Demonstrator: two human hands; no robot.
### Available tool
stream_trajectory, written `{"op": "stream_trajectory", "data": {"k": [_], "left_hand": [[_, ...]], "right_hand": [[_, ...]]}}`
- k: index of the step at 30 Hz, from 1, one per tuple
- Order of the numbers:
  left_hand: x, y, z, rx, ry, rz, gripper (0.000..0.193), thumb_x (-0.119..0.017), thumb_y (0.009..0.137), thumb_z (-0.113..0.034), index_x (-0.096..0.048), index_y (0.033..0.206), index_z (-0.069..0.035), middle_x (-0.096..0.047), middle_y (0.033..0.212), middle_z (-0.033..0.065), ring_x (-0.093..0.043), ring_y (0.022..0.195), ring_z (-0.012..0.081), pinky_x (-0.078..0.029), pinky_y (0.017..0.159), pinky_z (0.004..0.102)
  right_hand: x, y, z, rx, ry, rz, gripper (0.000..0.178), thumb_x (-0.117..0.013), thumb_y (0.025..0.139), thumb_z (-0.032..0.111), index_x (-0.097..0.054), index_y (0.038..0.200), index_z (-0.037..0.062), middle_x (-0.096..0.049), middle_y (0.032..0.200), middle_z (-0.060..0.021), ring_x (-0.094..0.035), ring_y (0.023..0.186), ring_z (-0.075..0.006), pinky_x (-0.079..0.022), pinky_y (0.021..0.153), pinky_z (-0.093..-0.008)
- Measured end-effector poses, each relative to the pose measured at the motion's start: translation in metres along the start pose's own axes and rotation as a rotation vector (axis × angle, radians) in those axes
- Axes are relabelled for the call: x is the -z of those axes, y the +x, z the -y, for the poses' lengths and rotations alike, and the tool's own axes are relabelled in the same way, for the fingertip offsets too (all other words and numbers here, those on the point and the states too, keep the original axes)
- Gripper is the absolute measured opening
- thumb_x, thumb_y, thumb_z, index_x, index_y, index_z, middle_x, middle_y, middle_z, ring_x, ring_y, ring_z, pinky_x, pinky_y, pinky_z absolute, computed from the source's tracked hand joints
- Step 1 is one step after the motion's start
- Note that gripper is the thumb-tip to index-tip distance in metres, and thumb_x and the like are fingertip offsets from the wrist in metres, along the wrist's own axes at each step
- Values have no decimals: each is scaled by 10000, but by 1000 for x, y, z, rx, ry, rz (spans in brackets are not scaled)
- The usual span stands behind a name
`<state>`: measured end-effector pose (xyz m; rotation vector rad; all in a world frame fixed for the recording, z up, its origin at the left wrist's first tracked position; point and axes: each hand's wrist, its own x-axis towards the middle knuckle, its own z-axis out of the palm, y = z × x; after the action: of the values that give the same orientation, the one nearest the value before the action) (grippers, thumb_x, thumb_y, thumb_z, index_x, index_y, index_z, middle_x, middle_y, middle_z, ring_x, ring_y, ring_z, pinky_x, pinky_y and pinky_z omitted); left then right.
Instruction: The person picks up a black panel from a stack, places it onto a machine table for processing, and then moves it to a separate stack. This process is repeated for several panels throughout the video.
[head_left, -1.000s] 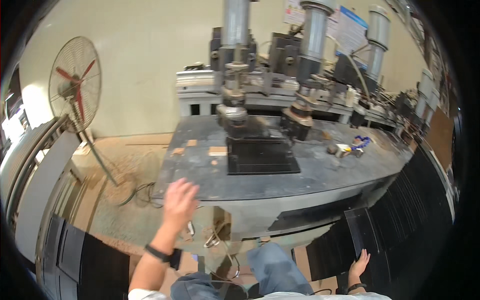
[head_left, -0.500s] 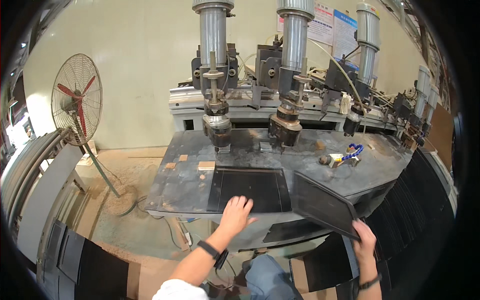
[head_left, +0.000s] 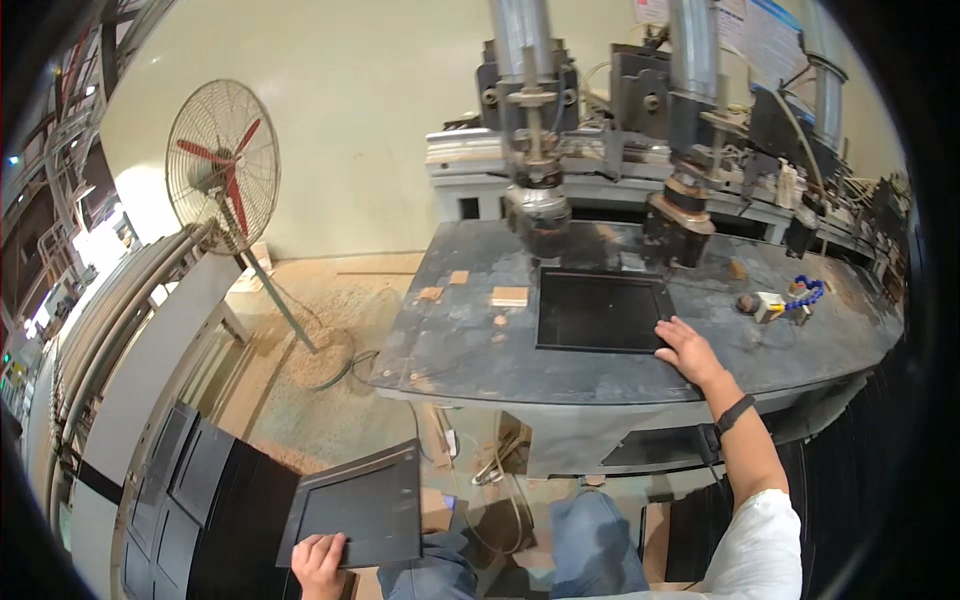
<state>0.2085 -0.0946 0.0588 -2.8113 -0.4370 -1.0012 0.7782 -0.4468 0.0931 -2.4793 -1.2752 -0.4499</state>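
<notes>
A black framed panel [head_left: 365,505] hangs tilted at the lower left, over the floor beside my knees. My left hand [head_left: 318,565] is closed on its near edge, fingers over the top face. On the dark worktable [head_left: 460,345] a second black framed panel [head_left: 600,312] lies flat under the drill heads. My right hand [head_left: 690,352] rests at this panel's right edge, fingers stretched out and touching its frame. The nearest drill heads are the left one [head_left: 540,215] and the middle one [head_left: 680,215], both at the panel's far side.
Small wood blocks [head_left: 510,297] lie left of the panel on the table. A blue jointed hose [head_left: 808,293] stands on the right. Stacked black panels [head_left: 235,510] are at the lower left, near a roller conveyor [head_left: 130,320]. A fan [head_left: 222,165] stands beyond on the sawdust-covered floor.
My view has turned left. My left hand has left the table and now holds a panel at the lower left. My right hand has moved from the right onto the panel on the table.
</notes>
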Motion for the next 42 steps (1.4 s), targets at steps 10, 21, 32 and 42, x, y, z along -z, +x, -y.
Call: {"op": "stream_trajectory", "data": {"k": [10,21,32,42], "left_hand": [[-8,-53,120,229,264,64,405,-593,671,-55,-619,1075,-66,-630,1042,85,-612,994,256,-514,843,361],[-47,-82,322,586,724,87,360,-525,808,-124,-549,1165,-89,-564,1013,49,-545,977,224,-457,883,347],[-67,-95,385,756,481,209,613,-665,784,-370,-484,1292,-79,-507,1275,131,-468,1181,336,-417,959,445],[-115,11,264,318,127,-52,634,-666,647,24,-507,1260,-3,-476,1296,204,-413,1231,404,-314,1056,492]], "right_hand": [[-1,7,30,-66,-198,-52,410,-628,797,73,-575,1203,48,-508,1325,-127,-420,1262,-354,-345,1048,-421],[46,-93,68,-77,-412,-22,456,-665,844,297,-594,1191,10,-570,1186,-250,-534,1093,-404,-423,961,-430],[114,-236,61,-435,-656,82,321,-612,868,246,-668,1012,-35,-658,993,-229,-622,930,-367,-497,837,-404],[45,-428,30,-1553,-331,280,1047,-828,645,359,-218,1460,117,-222,1518,-122,-220,1395,-326,-279,1040,-636]]}}
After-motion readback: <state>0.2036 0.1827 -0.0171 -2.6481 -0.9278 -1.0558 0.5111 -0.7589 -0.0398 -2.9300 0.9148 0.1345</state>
